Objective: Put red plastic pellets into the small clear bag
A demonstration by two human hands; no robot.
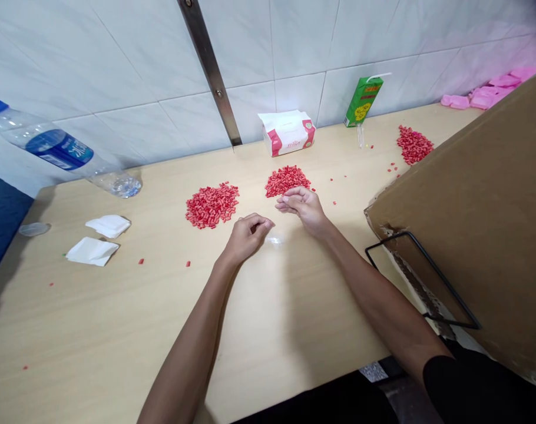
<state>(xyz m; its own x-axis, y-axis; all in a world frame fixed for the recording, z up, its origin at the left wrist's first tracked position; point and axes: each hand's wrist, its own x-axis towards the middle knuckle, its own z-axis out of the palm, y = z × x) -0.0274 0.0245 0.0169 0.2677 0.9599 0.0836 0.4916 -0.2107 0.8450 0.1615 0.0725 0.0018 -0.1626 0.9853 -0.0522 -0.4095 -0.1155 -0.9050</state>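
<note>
From where I'm standing, the person's left hand [249, 235] is pinching narrow over the pale wood-look table [118, 330], thumb tip against the fingers; I cannot tell whether a piece is sitting in that pinch. The right hand [302, 206] is curling loosely, fingers nearly together, at the near edge of a heap of small red plastic pieces [288, 179]; whether it is touching the heap or gripping anything, I cannot tell.

That heap is lying between the hands and a white-and-red paper tissue pack [289, 132]. A second, wider red heap [212, 205] is spreading just beyond the left hand, so a careless knuckle could be scattering it, or a sideways sweep could be mixing the two, since only a narrow strip of table is separating them.

The pieces are looking tiny and hard, so a weak pinch could be dropping one unnoticed. Two loose red pieces [188, 264] are already lying apart at the left, where a dragging forearm could be brushing them away.
</note>
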